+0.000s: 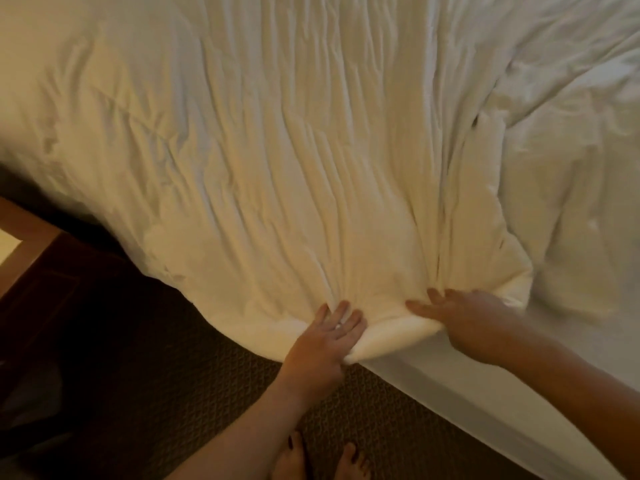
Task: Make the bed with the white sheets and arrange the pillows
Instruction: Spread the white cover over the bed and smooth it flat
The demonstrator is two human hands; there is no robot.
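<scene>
Creases fan across the white duvet (277, 150) from its near edge, which hangs over the side of the bed (467, 403). The left hand (325, 341) pinches that edge, fingers (341, 310) on top and thumb beneath. The right hand (464, 323) bunches the cloth between thumb and forefinger. Two grips set apart probably let the edge draw evenly over the bare fitted sheet (561, 220).
</scene>
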